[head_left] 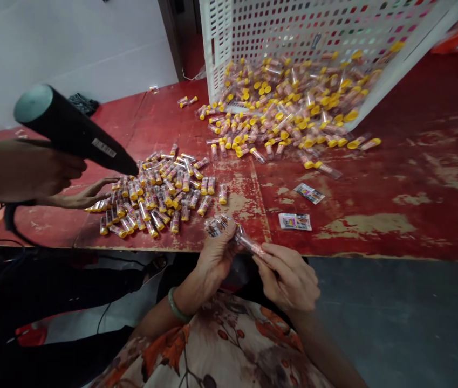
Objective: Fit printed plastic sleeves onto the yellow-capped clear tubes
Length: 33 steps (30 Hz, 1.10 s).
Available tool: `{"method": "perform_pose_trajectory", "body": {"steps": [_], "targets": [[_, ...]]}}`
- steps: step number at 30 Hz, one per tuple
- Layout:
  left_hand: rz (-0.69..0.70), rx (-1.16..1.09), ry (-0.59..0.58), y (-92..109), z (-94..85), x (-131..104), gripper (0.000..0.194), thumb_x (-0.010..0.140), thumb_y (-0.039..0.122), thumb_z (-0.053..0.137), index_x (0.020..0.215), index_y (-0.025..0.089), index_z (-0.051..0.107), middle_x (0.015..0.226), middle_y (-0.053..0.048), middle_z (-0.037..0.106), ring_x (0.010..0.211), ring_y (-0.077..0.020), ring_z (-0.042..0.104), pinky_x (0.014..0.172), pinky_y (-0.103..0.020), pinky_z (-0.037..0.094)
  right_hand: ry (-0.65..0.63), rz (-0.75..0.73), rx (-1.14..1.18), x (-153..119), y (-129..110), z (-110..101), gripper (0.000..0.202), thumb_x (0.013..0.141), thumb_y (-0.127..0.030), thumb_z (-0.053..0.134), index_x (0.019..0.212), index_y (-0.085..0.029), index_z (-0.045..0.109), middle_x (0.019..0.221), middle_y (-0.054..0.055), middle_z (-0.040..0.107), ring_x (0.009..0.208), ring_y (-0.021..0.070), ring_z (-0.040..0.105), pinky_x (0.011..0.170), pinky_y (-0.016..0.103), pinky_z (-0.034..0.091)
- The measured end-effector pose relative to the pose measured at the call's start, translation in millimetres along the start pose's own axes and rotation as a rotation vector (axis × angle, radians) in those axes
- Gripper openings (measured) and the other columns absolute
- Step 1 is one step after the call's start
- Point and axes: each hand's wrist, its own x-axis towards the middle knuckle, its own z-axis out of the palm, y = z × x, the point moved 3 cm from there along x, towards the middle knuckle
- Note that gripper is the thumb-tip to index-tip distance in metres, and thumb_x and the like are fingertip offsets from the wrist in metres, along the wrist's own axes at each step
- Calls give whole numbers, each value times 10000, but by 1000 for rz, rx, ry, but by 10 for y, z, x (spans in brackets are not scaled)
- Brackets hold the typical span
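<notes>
Heaped tubes (159,194), a crate (403,66) and a worn red bench (374,186) suggest a workshop.

clear tube (252,245) between both hands (289,277)

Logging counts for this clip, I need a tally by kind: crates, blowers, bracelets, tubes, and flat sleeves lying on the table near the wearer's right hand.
Crate: 1
Blower: 1
Bracelet: 1
Sleeves: 2
Total: 5, leaving out the tubes, too many and overlapping to count.

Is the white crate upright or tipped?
Tipped: the crate opens sideways, and yellow-capped tubes spill from it onto the red table.
</notes>
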Motion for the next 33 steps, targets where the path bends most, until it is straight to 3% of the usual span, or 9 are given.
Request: {"method": "perform_pose_trajectory", "body": {"steps": [3, 8, 15, 19, 27, 33], "targets": [[31, 15, -8, 13, -12, 6, 308, 530, 239, 854, 743, 159, 647, 732, -6, 679, 592, -111, 606, 548, -229, 504, -17, -56, -87, -30, -55, 17, 410, 694, -74, 731, 1066, -187, 599, 977, 65, 704, 855, 172, 684, 734, 298, 596], [32, 74, -38, 73, -22, -33, 270, 571, 205, 820, 771, 153, 646, 701, 12, 658, 575, -115, 600, 534, -243, 500, 42, 140, -44, -1, -52, -3, 384, 690, -74, 731, 1047, -152, 611, 904, 88, 700, 800, 186, 685, 677, 307, 585], [70, 119, -5, 143, 16, -76, 289, 547, 236, 841, 735, 126, 652, 654, 2, 654, 561, -112, 601, 548, -236, 503, 67, 248, 47, 80, -52, -135, 361, 678, -43, 717, 1012, -163, 649, 902, 76, 696, 800, 199, 681, 678, 327, 586], [42, 146, -17, 109, 40, -67, 337, 545, 284, 844, 793, 128, 677, 694, -7, 673, 552, -114, 598, 518, -242, 498, 109, 209, 17, 137, -91, -203, 358, 677, -55, 725, 1002, -182, 646, 909, 54, 701, 775, 181, 687, 647, 298, 588], [27, 177, -35, 48, 97, -81, 284, 580, 289, 826, 756, 133, 666, 676, 1, 658, 528, -102, 582, 498, -228, 474, 62, 51, -46, 189, -100, -264, 408, 688, -73, 731, 1051, -223, 621, 960, 40, 701, 771, 165, 689, 663, 297, 605], [-16, 204, -29, 10, 105, -83, 293, 572, 274, 831, 757, 143, 646, 654, 11, 635, 509, -96, 564, 447, -209, 451, 15, 16, -53, 113, -28, -270, 404, 692, -61, 723, 1053, -214, 627, 974, 45, 694, 810, 170, 684, 676, 298, 602]]}}
